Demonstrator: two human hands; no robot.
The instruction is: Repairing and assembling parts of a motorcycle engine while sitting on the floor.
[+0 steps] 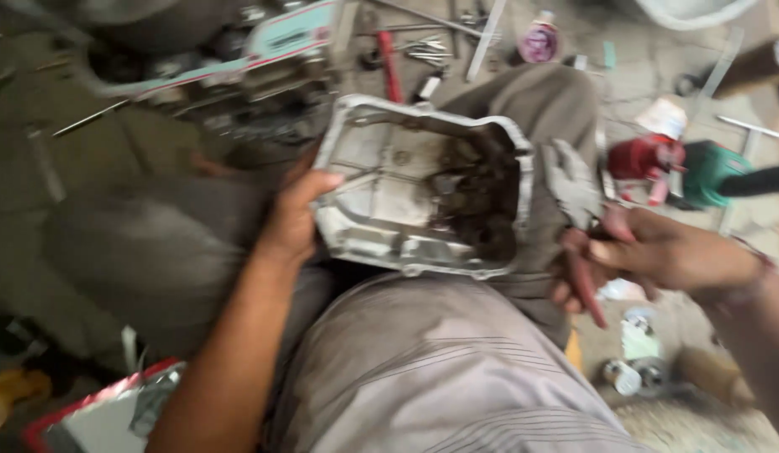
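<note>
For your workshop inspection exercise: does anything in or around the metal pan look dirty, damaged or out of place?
Yes. The pan, gripped by the left hand, has dark brown sludge caked in its right end; the rest is bare grey metal. The right hand holds red-handled pliers beside it. The picture is too blurred to judge damage.

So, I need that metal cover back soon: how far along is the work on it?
The metal cover is off and on the lap, left hand steadying it. Right hand holds red-handled pliers beside it. Dark grime remains inside its right half; the left half looks cleaner.
</note>
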